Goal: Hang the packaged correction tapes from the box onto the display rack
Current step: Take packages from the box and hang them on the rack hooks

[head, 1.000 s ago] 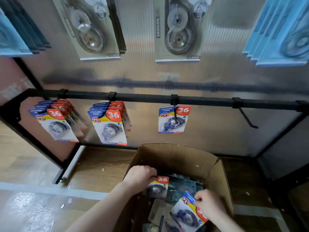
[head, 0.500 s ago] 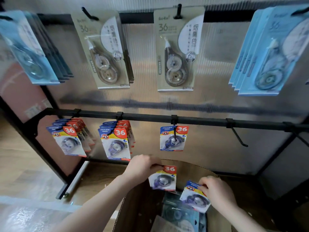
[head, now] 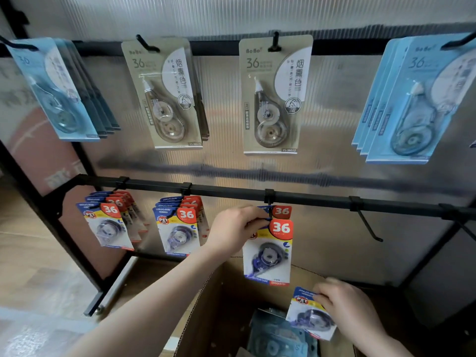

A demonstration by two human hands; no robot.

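Step in hand: You are hanging a pack on the third hook (head: pixel 269 200) from the left end of the lower rail (head: pixel 314 199). It looks about to slide on, but I cannot tell whether its hole is over the hook tip yet.
Left hand: Your left hand (head: pixel 235 228) pinches the top corner of the pack (head: pixel 268 253), which sits just under the lower rail and in front of the hung pack (head: pixel 282 211).
Right hand: Your right hand (head: pixel 347 304) grips a second pack (head: pixel 309 318) by its top edge, well below the lower rail.
Box: The box (head: pixel 206 302) stands open below the lower rail, with other packs (head: pixel 278 336) inside.
Free hook: An empty hook (head: pixel 368 225) hangs from the lower rail, the next one to the right.
Next move: Line the hole up with the hook tip, push the pack back toward the lower rail, then let go. After that, bring up the second pack.
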